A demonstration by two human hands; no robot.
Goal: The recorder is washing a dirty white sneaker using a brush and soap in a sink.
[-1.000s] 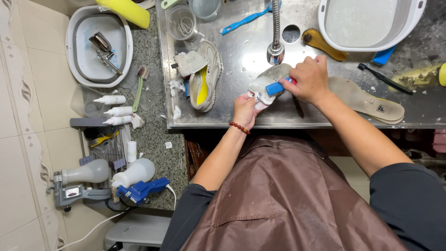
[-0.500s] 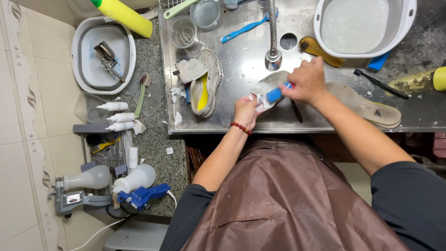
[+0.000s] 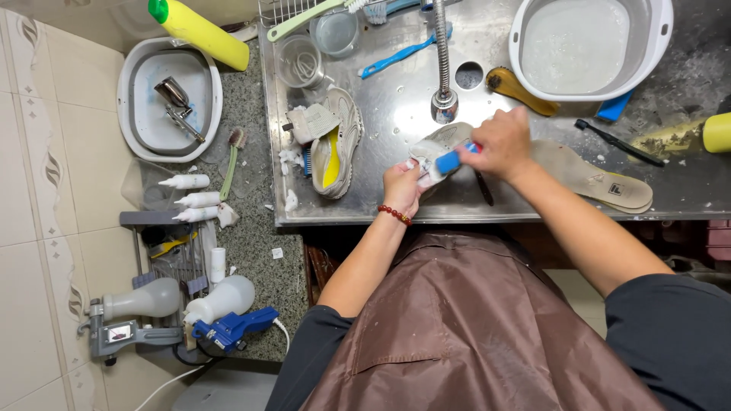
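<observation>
My left hand (image 3: 401, 186), with a red bead bracelet on the wrist, grips a pale grey sneaker (image 3: 440, 141) lying in the steel sink (image 3: 396, 114). My right hand (image 3: 504, 142) is closed on a blue-handled brush (image 3: 448, 161) pressed against that sneaker. A second sneaker with a yellow lining (image 3: 336, 144) lies to the left. A beige insole (image 3: 594, 176) rests under my right forearm.
A white basin of soapy water (image 3: 590, 46) sits at the top right, beside a faucet (image 3: 442, 61). Brushes, a cup and a yellow bottle (image 3: 199, 32) lie at the back. On the left granite counter stand a white tub (image 3: 169, 95), small bottles and spray guns.
My right hand has moved the brush slightly along the sneaker; the left hand keeps hold. The view shifted a little.
</observation>
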